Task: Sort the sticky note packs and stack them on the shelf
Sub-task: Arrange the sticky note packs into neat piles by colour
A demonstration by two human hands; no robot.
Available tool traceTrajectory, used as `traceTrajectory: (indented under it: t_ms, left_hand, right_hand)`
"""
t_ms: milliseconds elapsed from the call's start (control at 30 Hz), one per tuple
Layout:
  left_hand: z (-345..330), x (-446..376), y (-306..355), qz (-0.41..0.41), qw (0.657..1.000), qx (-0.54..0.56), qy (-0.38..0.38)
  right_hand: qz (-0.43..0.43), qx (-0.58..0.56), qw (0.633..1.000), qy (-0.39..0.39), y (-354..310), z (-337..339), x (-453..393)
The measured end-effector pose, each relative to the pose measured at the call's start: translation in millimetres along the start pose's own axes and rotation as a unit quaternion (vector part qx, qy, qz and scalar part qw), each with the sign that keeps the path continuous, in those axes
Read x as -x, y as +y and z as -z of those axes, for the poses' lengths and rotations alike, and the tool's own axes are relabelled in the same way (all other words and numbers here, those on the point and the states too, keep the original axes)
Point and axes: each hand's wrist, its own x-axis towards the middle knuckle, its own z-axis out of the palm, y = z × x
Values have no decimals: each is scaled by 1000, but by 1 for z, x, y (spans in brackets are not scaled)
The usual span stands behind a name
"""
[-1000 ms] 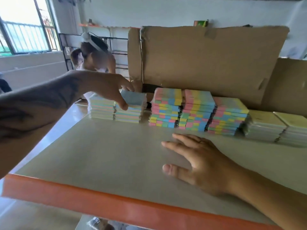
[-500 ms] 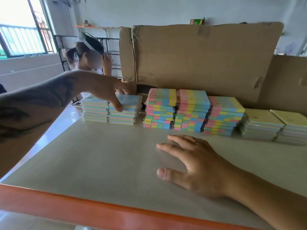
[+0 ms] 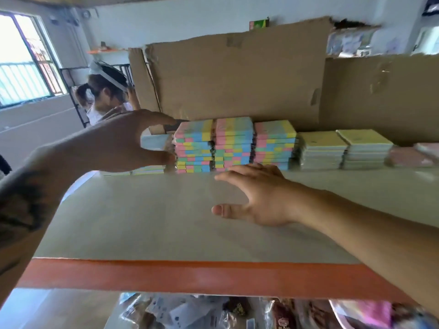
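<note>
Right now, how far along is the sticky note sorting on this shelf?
Done: three multicolour stacks and two yellow-topped stacks stand in a row against the cardboard. In hand: the left hand has a pale blue pack in its grip above the leftmost stacks; the right hand rests flat on the shelf. Left: bagged items below, contents unclear.

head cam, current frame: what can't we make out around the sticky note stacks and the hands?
- Pastel stacks at the far left: mostly hidden behind the left hand.
- Blue pack: seen between thumb and fingers; whether it is lifted or resting is unclear.
- Pink packs: cut off by the right edge and blurred.
- Bagged items below the shelf: blurred, cropped by the bottom edge.
- Print on the yellow packs: too small.
</note>
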Motion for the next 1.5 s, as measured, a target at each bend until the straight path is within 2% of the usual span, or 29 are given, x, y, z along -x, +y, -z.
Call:
traceTrajectory:
  t_ms: [100, 233, 567, 767, 900, 1100, 1233, 1333, 1500]
  left_hand:
    - [-14, 0, 43, 13, 1000, 5, 4]
    - [-50, 5, 134, 0, 1000, 20, 7]
    - [-128, -35, 358, -41, 994, 96, -42]
    - [-148, -65, 451, -65, 988, 106, -87]
    - [-159, -84, 476, -67, 984, 128, -104]
    - [-169, -102, 481, -89, 977, 148, -122]
    - [-179, -111, 478, -113, 976, 180, -48]
    - [-183, -121, 476, -91, 963, 254, -2]
    - [-188, -127, 479, -104, 942, 318, -8]
  right_hand:
    - [-8, 32, 999, 9, 32, 16, 27]
    - [-24, 61, 997, 46, 92, 34, 87]
    - [-47, 48, 993, 95, 253, 68, 248]
    - [-94, 26, 994, 55, 331, 94, 302]
    - [-111, -80, 991, -1, 371, 96, 311]
    - [-60, -120, 988, 80, 391, 88, 307]
    - [-39, -184, 977, 103, 392, 92, 309]
    - [-24, -230, 960, 154, 389, 93, 309]
    - [-31, -180, 966, 183, 378, 95, 307]
